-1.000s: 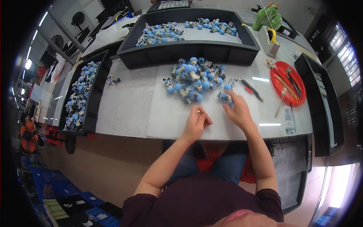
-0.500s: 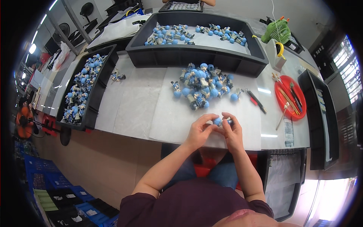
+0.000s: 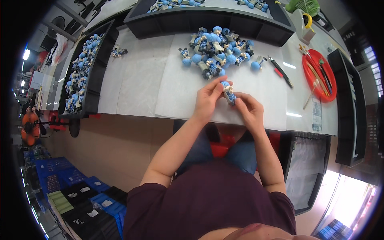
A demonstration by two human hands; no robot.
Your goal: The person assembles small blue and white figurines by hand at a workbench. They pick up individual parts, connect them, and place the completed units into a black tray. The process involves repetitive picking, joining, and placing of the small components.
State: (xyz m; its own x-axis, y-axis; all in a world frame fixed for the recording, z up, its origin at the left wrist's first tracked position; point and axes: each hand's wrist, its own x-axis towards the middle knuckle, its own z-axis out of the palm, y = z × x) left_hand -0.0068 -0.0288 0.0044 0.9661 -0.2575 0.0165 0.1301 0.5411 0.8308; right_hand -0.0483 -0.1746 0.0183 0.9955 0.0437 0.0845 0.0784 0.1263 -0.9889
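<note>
Between my two hands is a small figurine (image 3: pixel 229 94) with a light blue cap and a blue-and-white body, its head toward the far side. My left hand (image 3: pixel 207 98) pinches it at the head end with thumb and forefinger. At the lower end, the fingers of my right hand (image 3: pixel 250 111) close on it. Just beyond my hands lies a heap of similar figurines (image 3: pixel 216 50) on white sheet paper (image 3: pixel 180 96). A single figurine (image 3: pixel 257 64) lies right of the heap, and a black pen-like tool (image 3: pixel 281 72) with a red part is beside it.
A large dark bin (image 3: pixel 208 25) holding figurines stands at the back. Another dark bin (image 3: pixel 93 86) full of them is at the left, with a loose figurine (image 3: pixel 119 51) near it. On the right are a red oval tray (image 3: pixel 333 76) with brushes and a dark crate (image 3: pixel 347 132).
The figurine has turned in my hands from lying sideways to pointing away, its front now showing. My head view has tilted down, so the table sits higher in the picture.
</note>
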